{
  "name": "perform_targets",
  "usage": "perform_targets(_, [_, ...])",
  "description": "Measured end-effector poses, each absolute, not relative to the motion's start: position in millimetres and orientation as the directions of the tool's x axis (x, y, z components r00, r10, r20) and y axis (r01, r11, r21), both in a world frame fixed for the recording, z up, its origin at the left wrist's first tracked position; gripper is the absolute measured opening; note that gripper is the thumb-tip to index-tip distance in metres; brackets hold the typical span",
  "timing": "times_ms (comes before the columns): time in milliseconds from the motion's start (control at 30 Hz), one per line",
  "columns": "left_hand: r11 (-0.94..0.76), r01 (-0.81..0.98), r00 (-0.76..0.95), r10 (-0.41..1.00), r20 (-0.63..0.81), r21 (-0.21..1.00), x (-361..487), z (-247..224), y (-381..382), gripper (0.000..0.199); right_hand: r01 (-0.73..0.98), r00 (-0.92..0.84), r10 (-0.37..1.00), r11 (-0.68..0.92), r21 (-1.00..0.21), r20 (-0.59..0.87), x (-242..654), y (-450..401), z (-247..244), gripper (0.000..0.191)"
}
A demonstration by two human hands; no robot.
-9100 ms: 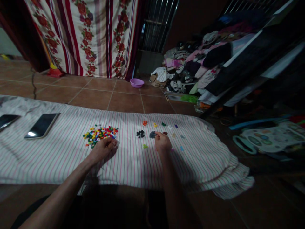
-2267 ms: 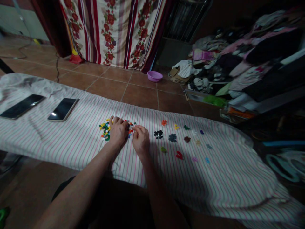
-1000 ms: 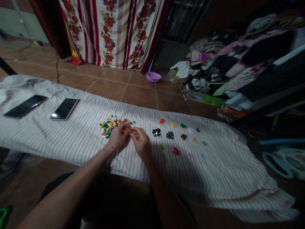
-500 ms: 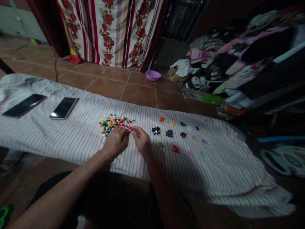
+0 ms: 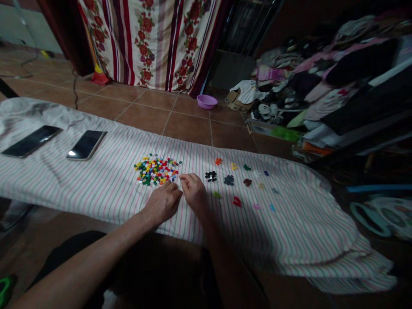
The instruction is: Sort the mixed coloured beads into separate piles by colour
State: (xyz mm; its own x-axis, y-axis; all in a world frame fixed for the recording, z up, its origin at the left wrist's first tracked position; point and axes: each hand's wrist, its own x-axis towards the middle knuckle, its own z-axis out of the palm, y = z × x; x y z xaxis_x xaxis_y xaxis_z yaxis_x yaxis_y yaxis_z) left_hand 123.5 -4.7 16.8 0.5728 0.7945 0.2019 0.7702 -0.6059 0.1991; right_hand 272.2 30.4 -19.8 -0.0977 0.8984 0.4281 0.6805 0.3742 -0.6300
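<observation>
The left hand [image 5: 162, 202] rests palm down on a white cloth striped in pink and grey-green [image 5: 273, 240], its fingers loosely curled and their tips just below the heap. The right hand [image 5: 194, 189] sits just beside it, half closed, with its fingertips [image 5: 186, 177] drawn together and pointing down. The fingers hide anything small, so I cannot tell whether either hand has hold of a piece.

The heap of small multicoloured plastic bricks [image 5: 156, 170] lies directly above the left hand and up and left of the right hand. Its lower edge is partly hard to make out in the dim light. To the right of the right hand lie small, separate groups of bricks, including a black cluster [image 5: 210, 176], a slate-blue cluster [image 5: 228, 180], and a red group [image 5: 237, 201].

Well left of the hands, 2 black smartphones [image 5: 86, 145] lie on the cloth. Beyond it are brown floor tiles [image 5: 186, 127], a shallow purple plastic basin [image 5: 207, 101], and a heap of clothes [image 5: 283, 92].
</observation>
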Motion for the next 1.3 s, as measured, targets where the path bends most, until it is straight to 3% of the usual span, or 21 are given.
perform_targets(200, [-0.619,0.771,0.596,0.784,0.174,0.149,124.5,17.2,-11.5,0.022,0.729,-0.166,0.898,0.39,-0.562,0.408,273.7,29.9,-23.0,0.034])
perform_targets(500, [-0.616,0.776,0.595,0.786,0.167,0.133,124.7,15.5,-12.5,0.021,0.729,-0.182,0.899,0.395,-0.559,0.398,276.2,29.7,-23.3,0.037])
perform_targets(733, [-0.607,0.784,0.585,0.792,0.176,0.129,125.2,15.4,-11.7,0.021,0.698,-0.116,0.91,0.359,-0.619,0.397,274.7,30.1,-22.2,0.029])
perform_targets(1300, [-0.605,0.782,0.581,0.795,0.175,0.149,123.1,15.4,-13.3,0.021,0.727,-0.112,0.909,0.351,-0.591,0.402,270.6,29.6,-20.2,0.019])
